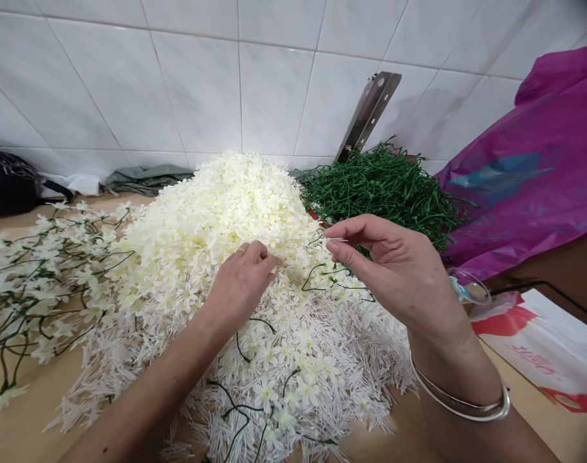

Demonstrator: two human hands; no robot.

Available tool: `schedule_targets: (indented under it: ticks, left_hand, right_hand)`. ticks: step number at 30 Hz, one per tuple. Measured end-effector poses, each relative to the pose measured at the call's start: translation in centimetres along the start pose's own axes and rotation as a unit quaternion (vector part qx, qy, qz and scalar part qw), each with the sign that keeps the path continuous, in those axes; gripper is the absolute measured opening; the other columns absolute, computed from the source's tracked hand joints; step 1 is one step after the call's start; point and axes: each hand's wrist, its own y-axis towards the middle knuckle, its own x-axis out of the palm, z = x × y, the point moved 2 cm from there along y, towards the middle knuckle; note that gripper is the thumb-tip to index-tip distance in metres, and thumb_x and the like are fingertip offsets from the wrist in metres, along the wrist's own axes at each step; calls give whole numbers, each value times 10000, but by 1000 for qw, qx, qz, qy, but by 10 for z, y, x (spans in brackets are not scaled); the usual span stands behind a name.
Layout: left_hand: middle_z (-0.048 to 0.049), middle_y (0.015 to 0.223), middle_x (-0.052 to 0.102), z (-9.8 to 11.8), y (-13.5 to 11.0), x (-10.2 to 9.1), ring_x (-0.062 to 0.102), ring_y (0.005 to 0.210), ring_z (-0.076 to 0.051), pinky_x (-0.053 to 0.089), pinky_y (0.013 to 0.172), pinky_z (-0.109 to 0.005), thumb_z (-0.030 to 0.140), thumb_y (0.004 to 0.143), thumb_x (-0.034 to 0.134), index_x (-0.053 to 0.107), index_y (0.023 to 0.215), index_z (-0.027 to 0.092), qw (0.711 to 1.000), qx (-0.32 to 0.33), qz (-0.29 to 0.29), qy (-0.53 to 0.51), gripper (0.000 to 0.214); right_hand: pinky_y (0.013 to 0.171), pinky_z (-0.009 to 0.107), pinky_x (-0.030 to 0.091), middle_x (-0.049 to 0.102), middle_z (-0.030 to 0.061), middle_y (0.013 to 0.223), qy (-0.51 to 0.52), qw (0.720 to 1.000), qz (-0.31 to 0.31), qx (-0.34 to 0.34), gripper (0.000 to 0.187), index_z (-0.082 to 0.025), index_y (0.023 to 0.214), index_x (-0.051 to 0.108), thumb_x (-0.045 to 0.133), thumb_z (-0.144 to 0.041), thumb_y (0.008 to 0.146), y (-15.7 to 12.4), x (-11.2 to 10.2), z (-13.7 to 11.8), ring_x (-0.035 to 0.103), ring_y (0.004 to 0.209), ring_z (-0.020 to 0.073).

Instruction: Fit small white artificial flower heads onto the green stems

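Observation:
A big heap of cream artificial flower heads (225, 212) fills the middle of the wooden table. My left hand (242, 280) rests on the heap with its fingers curled and pinched into the petals. My right hand (394, 263) hovers just right of it, thumb and forefinger pinched on a thin pale pin or stamen (336, 240). A green wire stem (322, 276) with flowers on it trails below that hand. White spiky stamen pieces (341, 334) spread round the heap's near side.
A pile of bare green stems (384, 186) lies behind right, under a metal bracket (368, 116) on the tiled wall. Finished flowered stems (37, 276) lie at left. A purple plastic bag (529, 173) and a red-white bag (548, 347) sit right.

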Motion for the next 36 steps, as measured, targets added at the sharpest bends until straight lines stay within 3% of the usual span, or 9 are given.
schedule_targets:
  ticks: [4,8,14,18,21,26,31,33,36]
  left_hand:
    - [-111,1031,701,-4,-4,-2,676,965,-271,538,873,-415,136,995,571,687,953,159,997,17,74,-31,125]
    - [-60,975,758,-9,-9,-9,701,833,-195,542,766,-324,213,958,615,615,862,207,963,-46,161,-212,96]
    - [2,734,740,-14,-6,-7,772,779,-196,545,663,-258,329,787,799,592,824,213,791,-207,157,-554,241]
    - [3,706,750,-13,-2,-4,773,768,-180,568,676,-246,352,725,866,696,912,178,731,-257,160,-611,307]
    - [12,720,749,-13,-3,-4,764,748,-155,578,699,-239,355,715,882,712,850,172,710,-268,182,-625,283]
    - [19,701,743,-13,-4,2,757,702,-127,554,652,-207,273,765,838,709,806,165,695,-297,173,-631,174]
    - [31,658,730,-14,-3,3,745,649,-124,535,604,-201,216,732,848,689,791,166,671,-314,166,-651,177]
    - [25,660,734,-14,-4,-1,749,663,-129,538,611,-201,247,719,869,694,788,163,674,-313,170,-647,206]
    - [1,685,758,-11,-5,-5,743,678,-131,569,658,-220,291,723,874,718,806,156,688,-300,176,-636,222]
  right_hand:
    - [762,335,538,740,6,830,25,1000,-14,-7,17,-236,886,765,758,-250,890,-6,1,-7,667,778,180]
    - [707,311,520,726,-2,802,34,999,4,-18,20,-238,876,761,765,-230,894,-3,-2,-3,656,743,166]
    - [613,277,494,702,-18,744,123,982,136,-36,68,-243,852,732,775,-204,887,10,-11,12,632,642,135]
    - [657,292,496,711,-13,768,120,992,18,16,60,-233,838,735,769,-188,860,4,18,16,636,703,146]
    - [704,307,494,714,-12,773,117,992,-37,33,64,-221,809,735,768,-217,864,0,34,19,636,729,146]
    - [747,293,511,728,-24,830,111,991,70,38,61,-246,856,741,789,-221,887,-8,41,12,647,781,138]
    - [815,326,561,747,-7,860,164,972,-161,-58,89,-221,880,714,715,-166,950,-45,85,-23,698,839,154]
    - [801,347,552,732,-6,800,140,978,-143,-63,132,-213,834,693,685,-168,958,-48,93,-22,682,782,160]
    - [724,318,548,725,2,805,127,991,-30,13,111,-214,821,683,684,-198,931,-34,86,-2,671,758,162]
